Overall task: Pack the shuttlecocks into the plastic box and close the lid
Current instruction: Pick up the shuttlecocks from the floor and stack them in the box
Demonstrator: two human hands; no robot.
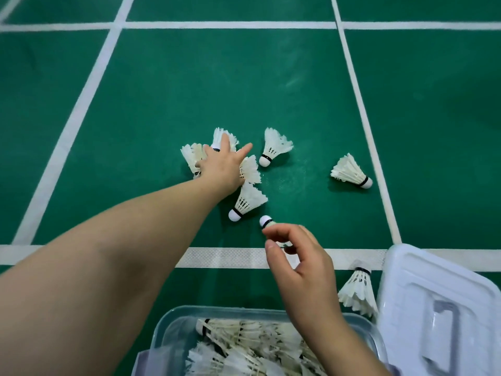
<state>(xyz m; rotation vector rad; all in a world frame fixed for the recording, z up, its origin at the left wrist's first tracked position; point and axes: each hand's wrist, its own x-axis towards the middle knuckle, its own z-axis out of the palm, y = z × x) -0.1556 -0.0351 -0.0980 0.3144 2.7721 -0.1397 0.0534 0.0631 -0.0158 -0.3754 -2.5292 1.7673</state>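
While your left hand [222, 166] is stretched out over the far cluster of shuttlecocks [245, 172], fingers spread and lying on top of them, it hasn't closed on any; whether a fingertip has one trapped underneath, can't tell. That cluster sits under and just right of the palm, skirts fanned in mixed directions. Nearest loose one, the shuttlecock by the wrist [248, 203], lies just below the hand, long axis diagonal, cork toward you and left, feathers up-right. So left hand is the closer one for it: pull back slightly and pinch at the cork end. Further right, your right hand [301, 264] is pinching a held shuttlecock [265, 221] between thumb and fingers, cork poking out up-left, feathers mostly hidden in the grip. It's above the plastic box [168, 329], which is open at bottom centre and already well filled. Two strays lie further right on the court [162, 90], one more leans beside the lid [433, 294], which is off at right.
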